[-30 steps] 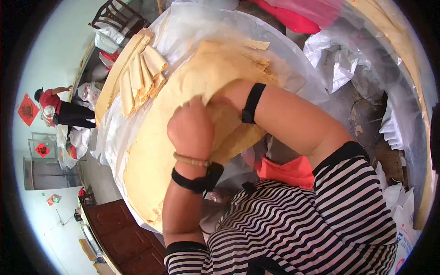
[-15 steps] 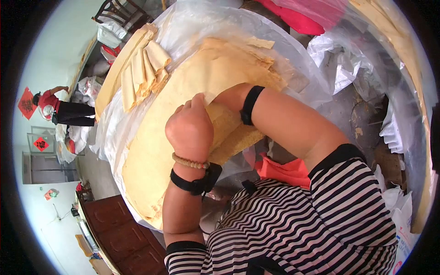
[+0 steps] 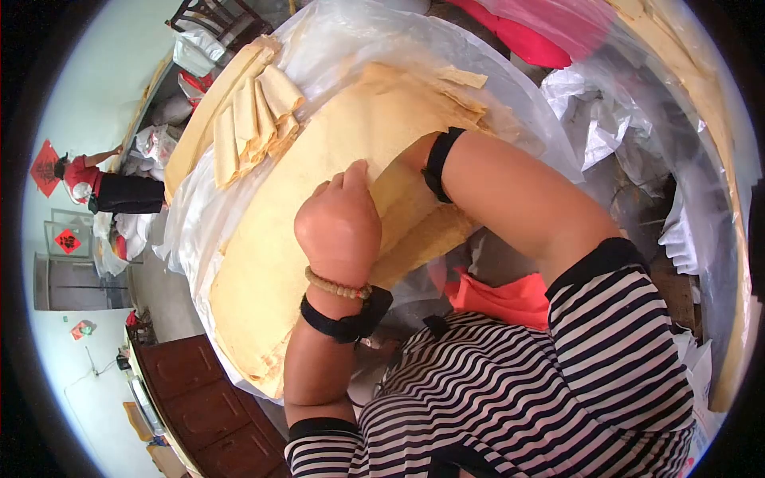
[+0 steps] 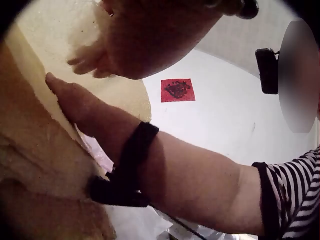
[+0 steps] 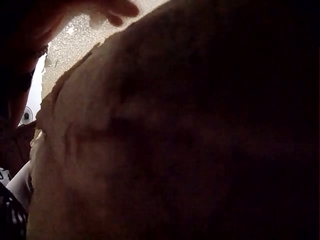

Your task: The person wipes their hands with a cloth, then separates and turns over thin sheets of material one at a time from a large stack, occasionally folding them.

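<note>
A broad stack of thin pale yellow sheets, looking like tofu skin, lies in front of the person. Over it is the left hand, wearing a beaded bracelet. Its fingers are bent and a little apart in the left wrist view, with the fingertips close to the edge of a lifted top sheet. The right hand reaches in at that raised edge. One of its digits shows along the edge; the other fingers are hidden by the sheet. In the right wrist view, the sheet's dark underside fills most of the picture.
Clear plastic sheeting spreads beneath and beyond the stack. Folded yellow pieces lie at its far left. An orange-red cloth is close to the body. Farther off are another person, a dark chair and a brown cabinet.
The sheet's edge beside the right hand has lifted, with more shaded underside showing. The right forearm has shifted slightly up in the head view; the left hand stays near the same spot.
</note>
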A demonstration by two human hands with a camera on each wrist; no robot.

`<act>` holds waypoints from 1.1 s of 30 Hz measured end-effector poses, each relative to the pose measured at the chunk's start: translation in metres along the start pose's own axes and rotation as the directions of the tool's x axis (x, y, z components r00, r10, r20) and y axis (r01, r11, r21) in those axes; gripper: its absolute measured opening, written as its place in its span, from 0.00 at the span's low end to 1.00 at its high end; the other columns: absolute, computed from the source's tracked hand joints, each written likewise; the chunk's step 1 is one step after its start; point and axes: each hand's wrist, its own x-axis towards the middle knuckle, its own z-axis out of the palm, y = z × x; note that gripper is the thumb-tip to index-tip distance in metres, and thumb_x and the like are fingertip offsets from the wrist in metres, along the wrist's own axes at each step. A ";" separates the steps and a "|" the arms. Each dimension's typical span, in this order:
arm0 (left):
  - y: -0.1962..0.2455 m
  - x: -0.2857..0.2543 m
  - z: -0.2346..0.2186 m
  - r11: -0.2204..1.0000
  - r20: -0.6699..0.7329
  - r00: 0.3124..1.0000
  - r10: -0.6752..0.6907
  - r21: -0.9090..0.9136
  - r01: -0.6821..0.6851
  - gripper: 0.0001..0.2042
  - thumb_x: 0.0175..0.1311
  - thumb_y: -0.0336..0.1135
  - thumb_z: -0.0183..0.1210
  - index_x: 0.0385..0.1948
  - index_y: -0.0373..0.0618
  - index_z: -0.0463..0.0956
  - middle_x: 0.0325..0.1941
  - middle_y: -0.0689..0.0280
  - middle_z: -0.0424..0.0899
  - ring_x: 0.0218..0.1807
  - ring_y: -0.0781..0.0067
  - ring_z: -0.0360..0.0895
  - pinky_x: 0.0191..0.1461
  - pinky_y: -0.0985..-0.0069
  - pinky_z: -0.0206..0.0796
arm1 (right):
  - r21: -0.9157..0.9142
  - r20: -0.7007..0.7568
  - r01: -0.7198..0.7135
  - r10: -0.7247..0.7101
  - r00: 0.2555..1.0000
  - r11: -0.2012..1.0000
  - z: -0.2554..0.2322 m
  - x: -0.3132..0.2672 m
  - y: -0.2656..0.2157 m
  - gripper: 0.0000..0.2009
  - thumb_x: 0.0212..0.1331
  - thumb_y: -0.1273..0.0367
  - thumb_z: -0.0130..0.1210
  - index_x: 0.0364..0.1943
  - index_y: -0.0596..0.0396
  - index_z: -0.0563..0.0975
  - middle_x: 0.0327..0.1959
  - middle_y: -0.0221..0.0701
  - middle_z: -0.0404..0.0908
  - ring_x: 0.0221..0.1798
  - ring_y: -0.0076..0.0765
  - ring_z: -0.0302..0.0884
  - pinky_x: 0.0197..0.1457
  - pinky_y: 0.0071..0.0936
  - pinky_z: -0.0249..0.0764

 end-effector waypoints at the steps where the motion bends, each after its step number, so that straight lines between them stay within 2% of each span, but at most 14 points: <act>1: 0.001 -0.001 0.000 1.000 0.001 1.000 -0.008 -0.012 0.008 0.09 0.61 0.30 0.59 0.41 0.50 0.84 0.27 0.66 0.85 0.31 0.63 0.84 0.34 0.67 0.75 | -0.001 0.003 -0.002 0.002 1.000 1.000 0.001 0.001 0.000 0.20 0.68 0.50 0.48 0.52 0.43 0.81 0.53 0.40 0.83 0.58 0.53 0.80 0.62 0.59 0.69; 14: -0.002 -0.008 -0.008 0.997 0.026 0.999 -0.031 -0.077 0.033 0.10 0.60 0.29 0.61 0.42 0.50 0.84 0.28 0.65 0.85 0.32 0.62 0.84 0.36 0.66 0.76 | -0.025 -0.021 -0.015 0.014 1.000 1.000 0.004 0.013 0.007 0.22 0.68 0.48 0.48 0.56 0.41 0.80 0.56 0.40 0.82 0.61 0.54 0.78 0.65 0.64 0.65; 17: -0.003 -0.003 -0.010 0.987 0.043 0.994 -0.096 -0.124 0.100 0.13 0.61 0.30 0.61 0.47 0.52 0.84 0.33 0.62 0.87 0.34 0.57 0.85 0.39 0.62 0.77 | -0.063 -0.052 0.011 -0.015 0.999 0.998 -0.001 0.006 0.007 0.23 0.68 0.47 0.48 0.57 0.41 0.80 0.57 0.40 0.81 0.61 0.54 0.77 0.66 0.64 0.64; 20: 0.004 0.007 -0.009 0.992 0.031 0.997 -0.072 -0.105 0.075 0.12 0.61 0.33 0.63 0.47 0.53 0.84 0.34 0.62 0.87 0.35 0.56 0.85 0.38 0.62 0.77 | -0.138 -0.094 0.052 -0.066 0.993 0.989 -0.001 0.000 0.004 0.23 0.68 0.47 0.48 0.58 0.41 0.79 0.58 0.40 0.81 0.62 0.54 0.76 0.66 0.65 0.64; 23: 0.004 0.007 0.010 0.997 0.145 0.988 -0.053 -0.047 0.060 0.12 0.64 0.37 0.63 0.48 0.53 0.84 0.34 0.61 0.88 0.34 0.54 0.85 0.38 0.59 0.77 | -0.214 -0.116 0.107 -0.134 0.984 0.971 0.001 -0.002 -0.002 0.24 0.68 0.46 0.48 0.59 0.40 0.79 0.58 0.40 0.81 0.63 0.54 0.76 0.67 0.66 0.63; 26: -0.019 0.007 0.008 0.988 -0.017 0.988 -0.155 -0.001 0.155 0.10 0.69 0.40 0.58 0.43 0.50 0.84 0.27 0.60 0.85 0.29 0.55 0.84 0.32 0.60 0.75 | -0.293 -0.094 0.137 -0.171 0.981 0.946 0.010 0.006 0.002 0.24 0.68 0.46 0.47 0.60 0.40 0.79 0.59 0.40 0.80 0.64 0.55 0.75 0.68 0.67 0.62; 27: -0.035 0.012 0.005 0.960 -0.049 0.961 -0.271 -0.083 0.267 0.12 0.74 0.43 0.56 0.39 0.47 0.85 0.25 0.58 0.85 0.29 0.50 0.84 0.31 0.58 0.74 | -0.293 -0.061 0.119 -0.143 0.988 0.949 0.016 0.009 0.004 0.24 0.68 0.45 0.47 0.60 0.40 0.79 0.59 0.40 0.80 0.64 0.55 0.75 0.68 0.68 0.62; 28: -0.054 0.015 -0.001 0.844 -0.026 0.926 -0.377 -0.422 0.332 0.15 0.76 0.43 0.56 0.35 0.42 0.85 0.26 0.56 0.86 0.30 0.52 0.84 0.32 0.61 0.72 | -0.278 -0.029 0.091 -0.103 0.994 0.956 0.023 0.012 0.007 0.25 0.68 0.45 0.47 0.61 0.39 0.78 0.60 0.40 0.80 0.64 0.55 0.75 0.68 0.68 0.62; 29: -0.067 0.016 -0.008 0.742 -0.019 0.882 -0.471 -0.549 0.385 0.15 0.75 0.41 0.58 0.35 0.38 0.84 0.24 0.56 0.85 0.27 0.61 0.82 0.33 0.65 0.71 | -0.208 0.042 0.010 -0.001 0.999 0.978 0.028 0.013 0.007 0.29 0.69 0.42 0.47 0.69 0.36 0.74 0.70 0.40 0.75 0.72 0.56 0.69 0.73 0.76 0.54; 31: -0.090 0.011 -0.007 0.690 0.077 0.834 -0.547 -0.523 0.501 0.14 0.74 0.40 0.60 0.37 0.35 0.84 0.24 0.56 0.83 0.26 0.69 0.78 0.34 0.68 0.70 | -0.310 0.056 -0.001 0.019 0.998 0.951 0.015 0.008 -0.006 0.29 0.70 0.43 0.48 0.68 0.41 0.74 0.70 0.38 0.73 0.71 0.53 0.70 0.73 0.55 0.62; 32: -0.090 0.008 -0.008 0.692 0.118 0.845 -0.521 -0.522 0.500 0.14 0.74 0.40 0.60 0.38 0.35 0.84 0.24 0.56 0.83 0.26 0.70 0.78 0.34 0.69 0.70 | -0.357 0.064 -0.009 0.034 0.997 0.934 0.014 0.005 -0.012 0.29 0.70 0.44 0.49 0.68 0.43 0.75 0.70 0.37 0.73 0.70 0.51 0.70 0.73 0.45 0.67; 33: -0.088 0.007 -0.007 0.693 0.162 0.856 -0.491 -0.523 0.496 0.14 0.74 0.40 0.60 0.38 0.35 0.84 0.24 0.57 0.83 0.26 0.71 0.77 0.34 0.69 0.70 | -0.321 0.079 0.000 0.026 0.997 0.947 0.017 0.008 -0.010 0.28 0.71 0.45 0.49 0.67 0.45 0.75 0.70 0.37 0.73 0.70 0.51 0.70 0.73 0.45 0.66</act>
